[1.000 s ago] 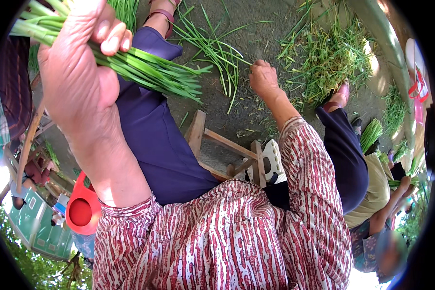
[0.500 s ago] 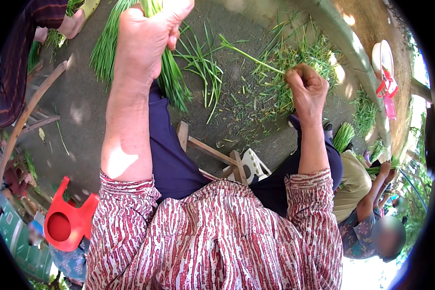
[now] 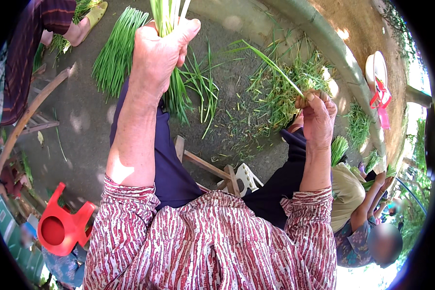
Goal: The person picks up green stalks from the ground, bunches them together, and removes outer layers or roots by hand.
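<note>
My left hand is closed around a bunch of long green chives. Pale stalk ends stick up above the fist, and the leaves hang out below it. Farther right, my right hand pinches the end of a single chive stalk, which points up and to the left, apart from the bunch. On the floor beyond my left wrist lies a thick bundle of chives. A few loose chive leaves are strewn between my hands.
Cut green trimmings are heaped near a raised curb. A wooden frame is between my knees, with a white stool beside it. At lower left is a red plastic chair. Other people are at left and right, one in khaki trousers.
My right hand has moved down and slightly right with the chive stalk. My left hand has shifted slightly down and right, still holding the bunch, and the view has shifted a little.
</note>
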A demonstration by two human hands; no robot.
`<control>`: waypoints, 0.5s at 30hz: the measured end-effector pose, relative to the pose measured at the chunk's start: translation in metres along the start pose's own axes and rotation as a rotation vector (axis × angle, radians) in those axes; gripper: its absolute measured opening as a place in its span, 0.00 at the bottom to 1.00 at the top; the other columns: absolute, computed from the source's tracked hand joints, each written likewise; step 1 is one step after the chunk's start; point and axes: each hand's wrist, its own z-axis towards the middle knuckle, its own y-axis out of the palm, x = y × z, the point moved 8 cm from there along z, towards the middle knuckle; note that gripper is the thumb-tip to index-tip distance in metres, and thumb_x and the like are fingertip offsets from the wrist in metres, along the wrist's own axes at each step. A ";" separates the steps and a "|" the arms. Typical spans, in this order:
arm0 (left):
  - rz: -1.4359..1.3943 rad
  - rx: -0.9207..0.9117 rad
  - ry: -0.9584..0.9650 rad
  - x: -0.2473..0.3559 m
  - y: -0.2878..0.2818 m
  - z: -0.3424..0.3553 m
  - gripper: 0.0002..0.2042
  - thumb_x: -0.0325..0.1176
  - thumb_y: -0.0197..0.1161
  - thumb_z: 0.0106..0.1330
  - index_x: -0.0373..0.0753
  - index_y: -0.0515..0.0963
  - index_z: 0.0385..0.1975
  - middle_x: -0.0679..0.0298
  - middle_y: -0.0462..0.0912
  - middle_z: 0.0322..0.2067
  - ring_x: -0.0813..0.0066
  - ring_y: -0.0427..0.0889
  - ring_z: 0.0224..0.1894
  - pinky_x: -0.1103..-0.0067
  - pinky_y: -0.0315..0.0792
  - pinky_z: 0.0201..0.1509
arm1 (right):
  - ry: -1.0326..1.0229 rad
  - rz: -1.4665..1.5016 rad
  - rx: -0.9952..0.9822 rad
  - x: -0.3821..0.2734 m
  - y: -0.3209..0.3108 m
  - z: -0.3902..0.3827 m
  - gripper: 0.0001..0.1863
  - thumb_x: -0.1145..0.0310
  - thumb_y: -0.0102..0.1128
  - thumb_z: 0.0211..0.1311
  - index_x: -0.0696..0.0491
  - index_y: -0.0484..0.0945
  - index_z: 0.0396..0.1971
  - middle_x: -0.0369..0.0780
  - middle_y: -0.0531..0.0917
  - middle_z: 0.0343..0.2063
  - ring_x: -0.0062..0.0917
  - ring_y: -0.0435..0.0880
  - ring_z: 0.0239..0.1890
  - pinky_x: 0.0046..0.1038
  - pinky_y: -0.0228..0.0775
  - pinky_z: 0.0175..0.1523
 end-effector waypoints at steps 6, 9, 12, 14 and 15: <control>0.049 -0.078 -0.012 -0.005 0.017 -0.001 0.09 0.34 0.65 0.60 0.33 0.79 0.30 0.69 0.76 0.19 0.88 0.66 0.16 0.88 0.59 0.19 | -0.034 -0.250 -0.044 -0.008 0.006 0.005 0.11 0.76 0.57 0.52 0.56 0.68 0.13 0.37 0.76 0.21 0.21 0.74 0.24 0.23 0.66 0.31; 0.198 -0.215 -0.066 -0.010 0.038 -0.006 0.10 0.35 0.66 0.59 0.35 0.81 0.33 0.70 0.78 0.21 0.89 0.66 0.17 0.90 0.60 0.20 | -0.050 -0.389 -0.129 -0.018 0.021 0.004 0.09 0.76 0.57 0.51 0.57 0.71 0.15 0.35 0.75 0.18 0.16 0.71 0.21 0.20 0.62 0.29; 0.237 -0.389 -0.137 -0.024 0.066 -0.019 0.10 0.36 0.67 0.58 0.38 0.82 0.34 0.73 0.78 0.22 0.91 0.65 0.18 0.91 0.60 0.21 | -0.083 -0.508 -0.208 -0.019 0.035 0.004 0.10 0.74 0.58 0.51 0.57 0.70 0.14 0.31 0.72 0.14 0.12 0.67 0.18 0.19 0.57 0.24; 0.233 -0.519 -0.207 -0.034 0.083 -0.029 0.10 0.36 0.68 0.57 0.39 0.82 0.35 0.74 0.78 0.22 0.92 0.65 0.18 0.91 0.60 0.21 | -0.076 -0.556 -0.243 -0.017 0.036 0.006 0.10 0.74 0.58 0.50 0.57 0.69 0.13 0.31 0.71 0.13 0.12 0.66 0.17 0.19 0.56 0.23; 0.227 -0.604 -0.271 -0.042 0.090 -0.034 0.10 0.35 0.69 0.56 0.39 0.82 0.35 0.76 0.77 0.21 0.92 0.66 0.19 0.91 0.61 0.21 | -0.089 -0.542 -0.289 -0.018 0.041 0.006 0.10 0.73 0.58 0.49 0.57 0.69 0.13 0.31 0.71 0.13 0.12 0.65 0.17 0.20 0.55 0.22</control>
